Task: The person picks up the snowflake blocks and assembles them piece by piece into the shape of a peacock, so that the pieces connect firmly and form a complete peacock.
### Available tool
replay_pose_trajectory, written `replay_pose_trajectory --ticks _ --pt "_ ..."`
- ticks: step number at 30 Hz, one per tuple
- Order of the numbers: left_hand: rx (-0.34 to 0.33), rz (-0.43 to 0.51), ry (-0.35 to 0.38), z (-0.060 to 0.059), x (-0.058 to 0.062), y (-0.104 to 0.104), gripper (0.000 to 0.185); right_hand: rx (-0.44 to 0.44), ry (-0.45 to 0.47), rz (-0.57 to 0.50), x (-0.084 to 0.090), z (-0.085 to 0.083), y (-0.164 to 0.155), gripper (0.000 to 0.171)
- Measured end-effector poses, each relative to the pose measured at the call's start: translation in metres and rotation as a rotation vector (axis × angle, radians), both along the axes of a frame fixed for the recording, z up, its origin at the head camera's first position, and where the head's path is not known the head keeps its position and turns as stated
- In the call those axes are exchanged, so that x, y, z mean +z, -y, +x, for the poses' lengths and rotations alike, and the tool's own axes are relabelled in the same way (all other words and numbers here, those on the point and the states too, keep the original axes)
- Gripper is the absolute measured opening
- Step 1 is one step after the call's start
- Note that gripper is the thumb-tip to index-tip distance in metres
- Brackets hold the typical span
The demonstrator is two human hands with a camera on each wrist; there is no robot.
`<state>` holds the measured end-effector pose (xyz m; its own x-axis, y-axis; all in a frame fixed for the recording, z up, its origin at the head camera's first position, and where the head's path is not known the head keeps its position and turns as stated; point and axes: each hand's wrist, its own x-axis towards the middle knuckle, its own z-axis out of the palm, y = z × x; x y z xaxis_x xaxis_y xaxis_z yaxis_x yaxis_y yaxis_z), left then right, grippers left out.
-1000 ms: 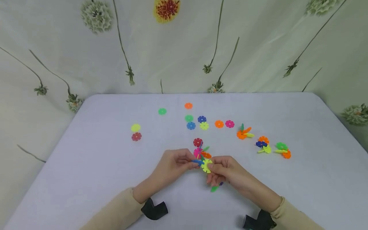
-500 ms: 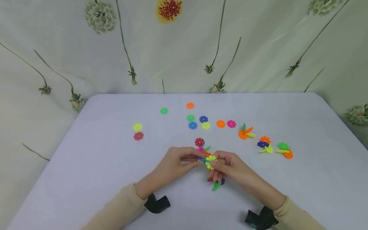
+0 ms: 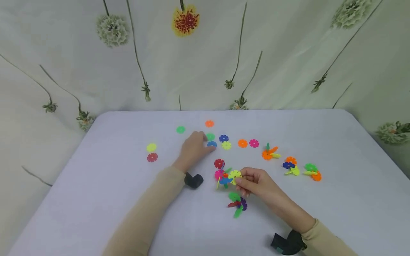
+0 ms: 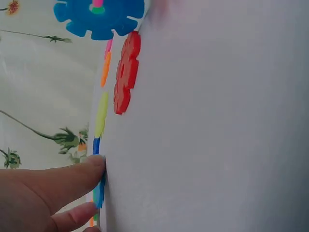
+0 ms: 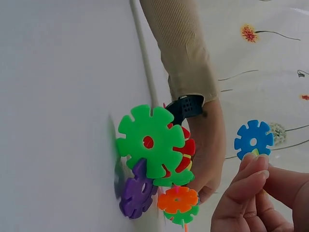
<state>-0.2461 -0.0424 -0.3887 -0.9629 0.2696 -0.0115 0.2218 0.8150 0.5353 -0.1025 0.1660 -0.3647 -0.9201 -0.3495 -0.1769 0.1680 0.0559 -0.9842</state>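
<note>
My left hand (image 3: 193,148) reaches over the table, thumb and fingers spread at either side of a flat blue snowflake disc (image 3: 211,143). In the left wrist view its thumb overlaps that disc's edge. My right hand (image 3: 257,185) pinches a yellow snowflake disc (image 3: 235,176) between thumb and fingers. A blue disc (image 5: 253,138) is slotted onto the yellow one, which is mostly hidden by fingertips in the right wrist view. Just behind this pair lies a joined cluster with a pink disc (image 3: 219,174). Nearer me sits another cluster of green, red and purple discs (image 3: 237,205).
Loose discs lie toward the back, among them a green disc (image 3: 210,137), a yellow disc (image 3: 226,145) and an orange disc (image 3: 242,143). A red disc (image 3: 152,157) is at left. Joined clusters, including an orange one (image 3: 267,155), stand at right.
My left hand has let go of the blue-and-yellow pair and moved back and left to the loose blue disc. The right hand still holds the pair, nearly in place.
</note>
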Motion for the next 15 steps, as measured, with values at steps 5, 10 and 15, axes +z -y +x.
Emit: replay_pose_trajectory --ticks 5,10,15 --pt "-0.041 0.053 -0.042 -0.001 0.001 0.001 0.023 -0.011 -0.003 0.005 -0.001 -0.002 0.002 0.018" --pt "-0.152 0.286 -0.007 0.022 0.004 0.018 0.011 -0.008 0.009 -0.018 -0.004 -0.001 0.002 0.019" --pt "-0.312 0.581 0.194 0.062 0.011 0.025 0.014 -0.008 0.033 -0.059 -0.004 -0.001 0.002 0.019"
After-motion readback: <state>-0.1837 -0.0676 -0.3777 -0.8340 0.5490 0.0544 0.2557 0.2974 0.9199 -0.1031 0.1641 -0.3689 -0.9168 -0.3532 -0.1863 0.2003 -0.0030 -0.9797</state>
